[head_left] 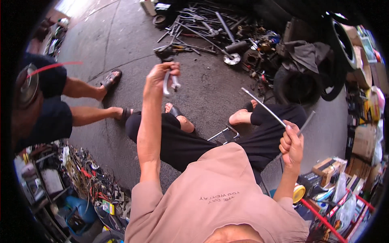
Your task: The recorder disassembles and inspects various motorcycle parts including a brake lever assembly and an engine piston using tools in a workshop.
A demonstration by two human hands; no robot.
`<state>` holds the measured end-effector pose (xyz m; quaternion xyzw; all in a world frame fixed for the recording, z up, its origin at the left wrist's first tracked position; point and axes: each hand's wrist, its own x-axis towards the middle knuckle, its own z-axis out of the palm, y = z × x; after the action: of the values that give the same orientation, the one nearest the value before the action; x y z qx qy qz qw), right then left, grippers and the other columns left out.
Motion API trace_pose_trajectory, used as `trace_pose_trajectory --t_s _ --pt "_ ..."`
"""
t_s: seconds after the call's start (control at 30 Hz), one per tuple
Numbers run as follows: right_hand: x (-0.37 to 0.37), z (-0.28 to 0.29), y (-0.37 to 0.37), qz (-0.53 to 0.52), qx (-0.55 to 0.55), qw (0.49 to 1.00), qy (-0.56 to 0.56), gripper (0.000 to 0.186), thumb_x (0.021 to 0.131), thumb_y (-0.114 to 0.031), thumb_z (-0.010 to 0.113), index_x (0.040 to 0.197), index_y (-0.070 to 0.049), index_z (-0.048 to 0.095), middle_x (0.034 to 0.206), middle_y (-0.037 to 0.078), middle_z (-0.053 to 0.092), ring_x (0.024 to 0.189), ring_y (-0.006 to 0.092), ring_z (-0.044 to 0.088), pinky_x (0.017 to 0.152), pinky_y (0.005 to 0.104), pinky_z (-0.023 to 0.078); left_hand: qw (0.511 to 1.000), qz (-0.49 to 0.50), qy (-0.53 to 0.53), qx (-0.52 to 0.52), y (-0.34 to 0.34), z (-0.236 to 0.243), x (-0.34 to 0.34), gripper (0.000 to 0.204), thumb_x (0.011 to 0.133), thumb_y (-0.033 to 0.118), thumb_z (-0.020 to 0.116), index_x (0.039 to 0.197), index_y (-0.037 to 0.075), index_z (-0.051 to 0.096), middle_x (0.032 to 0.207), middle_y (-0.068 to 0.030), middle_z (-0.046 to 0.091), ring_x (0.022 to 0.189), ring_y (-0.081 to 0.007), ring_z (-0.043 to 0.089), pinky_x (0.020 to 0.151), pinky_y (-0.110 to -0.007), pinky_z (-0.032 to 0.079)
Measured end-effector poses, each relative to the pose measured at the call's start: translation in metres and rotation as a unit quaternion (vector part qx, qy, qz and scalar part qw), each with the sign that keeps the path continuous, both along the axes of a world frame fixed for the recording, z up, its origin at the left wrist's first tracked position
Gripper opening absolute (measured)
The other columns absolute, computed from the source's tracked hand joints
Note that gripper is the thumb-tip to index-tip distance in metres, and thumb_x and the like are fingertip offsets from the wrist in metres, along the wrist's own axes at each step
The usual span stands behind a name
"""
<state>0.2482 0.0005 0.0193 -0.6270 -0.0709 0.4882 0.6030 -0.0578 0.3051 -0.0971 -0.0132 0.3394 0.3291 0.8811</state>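
Observation:
My left hand [163, 75] is raised over the floor, its fingers closed around silver metal pieces. A curved, lever-like piece [165, 84] hangs below the fingers. Beside it hangs a shorter piece [175, 83] with a forked end like an open-end wrench. Dark parts show just beyond the knuckles; I cannot tell whether they are held or lie on the floor. On the right, above my knee, my right hand [291, 146] grips two metal rods. The long silver rod [265, 107] points to the far left, and a thinner grey rod [307, 122] crosses it at the hand.
Many wrenches and bars [198, 28] lie piled on the floor ahead. Tyres [298, 87] and a grey cloth [308, 54] are at the far right. Another person's legs [87, 89] stand at left. Cables [81, 170] heap at near left; boxes [328, 170] at near right.

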Motion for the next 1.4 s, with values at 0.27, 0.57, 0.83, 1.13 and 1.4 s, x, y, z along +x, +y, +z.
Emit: trace_pose_trajectory --t_s 0.27,0.57,0.83,1.13,1.4 --pt "0.018 -0.045 -0.005 -0.005 -0.033 0.999 0.019 0.014 0.088 -0.014 0.054 0.087 -0.001 0.059 0.048 -0.009 0.027 0.034 0.0001 0.021 0.031 0.0183 0.014 0.966 0.222 -0.124 -0.045 0.027 -0.004 -0.069 0.013 0.079 -0.006 0.043 0.091 -0.011 0.040 0.074 -0.0137 0.047 0.057 -0.0173 0.043 0.045 -0.024 0.036" --pt "0.038 -0.078 -0.010 -0.013 -0.021 0.999 0.020 0.011 0.085 -0.014 0.060 0.081 -0.003 0.059 0.048 -0.009 0.032 0.034 0.0001 0.025 0.031 0.0190 0.016 0.896 0.368 -0.132 -0.208 0.050 0.013 -0.178 0.031 0.081 -0.014 0.029 0.100 0.004 0.047 0.070 -0.0089 0.040 0.063 -0.0210 0.045 0.054 -0.034 0.040" --pt "0.042 -0.086 -0.022 -0.034 0.008 0.999 0.020 0.013 0.085 -0.014 0.060 0.080 -0.003 0.058 0.048 -0.007 0.035 0.035 -0.0003 0.027 0.030 0.0182 0.017 0.855 -0.311 0.414 0.019 0.056 0.176 -0.142 0.021 0.086 0.016 0.042 0.096 0.000 0.052 0.077 -0.0116 0.052 0.066 -0.0211 0.054 0.060 -0.034 0.046" --pt "0.038 -0.088 -0.017 -0.020 0.012 1.000 0.018 0.011 0.086 -0.013 0.059 0.080 -0.004 0.060 0.048 -0.009 0.034 0.036 -0.0007 0.025 0.031 0.0184 0.015 0.722 -0.580 0.361 -0.104 0.044 0.196 -0.084 0.053 0.084 0.052 0.054 0.100 0.001 0.058 0.087 -0.0117 0.063 0.073 -0.0204 0.062 0.069 -0.034 0.051" --pt "0.038 -0.088 -0.014 -0.017 0.016 0.999 0.025 0.011 0.086 -0.014 0.060 0.079 -0.005 0.060 0.049 -0.009 0.034 0.036 -0.0008 0.025 0.032 0.0184 0.015 0.682 -0.552 0.473 -0.080 0.041 0.192 -0.080 0.021 0.085 0.020 0.053 0.093 0.002 0.059 0.084 -0.0108 0.062 0.075 -0.0222 0.061 0.066 -0.036 0.050"
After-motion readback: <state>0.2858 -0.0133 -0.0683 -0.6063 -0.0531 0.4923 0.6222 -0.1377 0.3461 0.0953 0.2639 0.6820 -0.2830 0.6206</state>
